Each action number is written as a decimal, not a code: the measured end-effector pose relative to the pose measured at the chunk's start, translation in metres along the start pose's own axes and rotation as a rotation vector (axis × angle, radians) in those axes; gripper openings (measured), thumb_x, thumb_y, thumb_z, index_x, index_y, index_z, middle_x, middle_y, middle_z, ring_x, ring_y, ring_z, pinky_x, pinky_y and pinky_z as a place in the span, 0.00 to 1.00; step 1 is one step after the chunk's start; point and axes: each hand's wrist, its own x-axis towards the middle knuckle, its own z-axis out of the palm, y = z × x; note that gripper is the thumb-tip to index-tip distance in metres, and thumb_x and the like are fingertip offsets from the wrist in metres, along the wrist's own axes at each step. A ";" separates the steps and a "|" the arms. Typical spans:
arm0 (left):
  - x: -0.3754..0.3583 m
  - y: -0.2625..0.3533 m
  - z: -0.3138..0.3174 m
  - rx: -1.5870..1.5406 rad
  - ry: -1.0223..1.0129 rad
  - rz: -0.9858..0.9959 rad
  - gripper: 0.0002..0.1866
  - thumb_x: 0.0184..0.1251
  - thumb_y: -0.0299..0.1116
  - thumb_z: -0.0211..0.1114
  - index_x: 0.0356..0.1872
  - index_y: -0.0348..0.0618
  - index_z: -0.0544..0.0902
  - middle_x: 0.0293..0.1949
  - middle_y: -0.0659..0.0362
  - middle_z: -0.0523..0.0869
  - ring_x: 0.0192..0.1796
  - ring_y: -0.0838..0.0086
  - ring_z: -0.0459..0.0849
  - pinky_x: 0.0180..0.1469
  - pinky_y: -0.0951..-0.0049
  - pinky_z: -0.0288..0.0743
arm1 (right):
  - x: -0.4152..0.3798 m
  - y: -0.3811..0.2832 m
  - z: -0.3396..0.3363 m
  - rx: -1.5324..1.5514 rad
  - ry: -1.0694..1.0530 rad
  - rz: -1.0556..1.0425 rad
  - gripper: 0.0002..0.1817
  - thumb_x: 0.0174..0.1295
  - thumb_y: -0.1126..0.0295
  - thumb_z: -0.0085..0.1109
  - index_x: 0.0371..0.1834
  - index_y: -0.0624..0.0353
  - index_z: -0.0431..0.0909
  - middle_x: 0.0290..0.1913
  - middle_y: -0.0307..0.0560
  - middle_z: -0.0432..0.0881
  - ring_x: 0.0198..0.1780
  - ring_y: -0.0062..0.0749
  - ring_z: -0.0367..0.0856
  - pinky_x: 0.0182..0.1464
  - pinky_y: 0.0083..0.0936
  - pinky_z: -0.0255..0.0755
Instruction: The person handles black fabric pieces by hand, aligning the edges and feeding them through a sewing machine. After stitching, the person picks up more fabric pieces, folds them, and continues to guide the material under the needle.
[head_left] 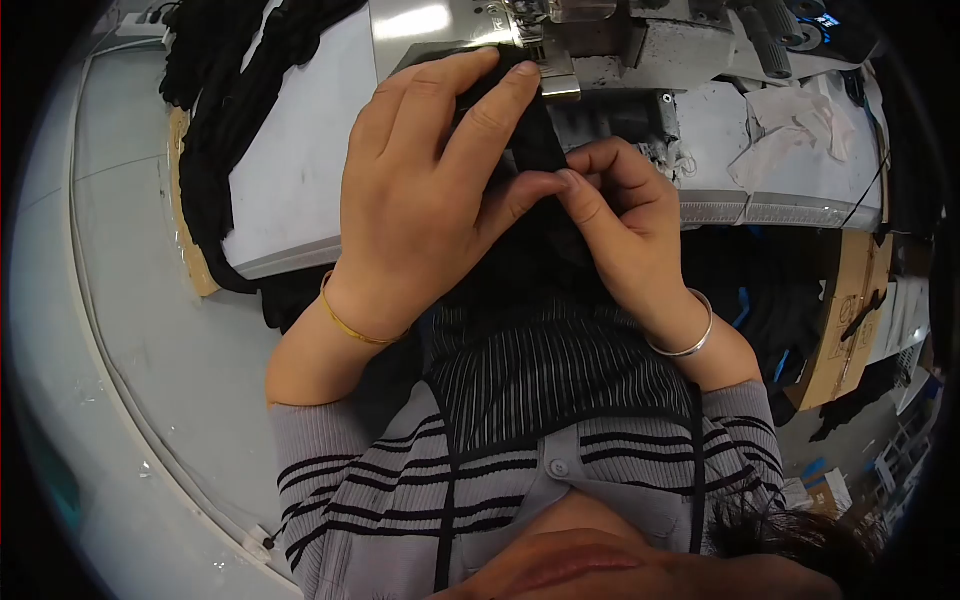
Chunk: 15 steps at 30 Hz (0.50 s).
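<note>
The black cloth (540, 138) runs as a narrow strip from the edge of the sewing machine's metal plate (415, 25) down toward the person's lap. The left hand (415, 185) is spread over it, index and middle fingertips on its upper end, thumb reaching across to the right thumb. The right hand (632, 220) pinches the strip's side between thumb and curled fingers (what lies under the thumb tips is hidden).

The white tabletop (300, 150) surrounds the machine, with dark cloth (215, 120) bunched over its left side. Pale scraps (795, 125) lie at the right, above a ruler strip (790, 211) along the front edge. Beyond are grey floor (120, 250) and, right, a cardboard box (848, 320).
</note>
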 end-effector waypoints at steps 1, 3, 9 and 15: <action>0.002 0.002 0.002 -0.004 0.005 0.003 0.32 0.58 0.45 0.78 0.63 0.43 0.84 0.58 0.52 0.83 0.55 0.58 0.81 0.55 0.65 0.78 | 0.000 -0.002 -0.002 -0.005 0.003 -0.003 0.07 0.71 0.71 0.66 0.44 0.64 0.81 0.34 0.33 0.84 0.36 0.11 0.77 0.40 0.12 0.69; 0.003 0.006 0.007 -0.016 0.028 -0.063 0.34 0.57 0.48 0.78 0.63 0.42 0.84 0.59 0.53 0.82 0.56 0.58 0.80 0.56 0.64 0.77 | 0.000 -0.006 -0.004 0.012 0.019 0.005 0.07 0.71 0.72 0.66 0.44 0.64 0.81 0.35 0.34 0.84 0.37 0.11 0.78 0.41 0.12 0.70; 0.003 0.013 0.007 0.109 0.031 -0.001 0.36 0.58 0.52 0.77 0.63 0.39 0.83 0.58 0.53 0.81 0.56 0.59 0.79 0.56 0.63 0.77 | -0.004 -0.006 -0.003 0.017 0.050 -0.023 0.06 0.71 0.72 0.65 0.43 0.64 0.81 0.35 0.34 0.84 0.38 0.11 0.78 0.41 0.13 0.70; -0.001 0.006 0.012 0.111 0.044 0.026 0.36 0.60 0.54 0.74 0.66 0.44 0.82 0.58 0.52 0.81 0.56 0.58 0.80 0.57 0.61 0.76 | -0.005 -0.001 -0.007 -0.016 0.014 0.002 0.06 0.72 0.72 0.65 0.44 0.64 0.81 0.36 0.33 0.83 0.38 0.12 0.77 0.42 0.13 0.71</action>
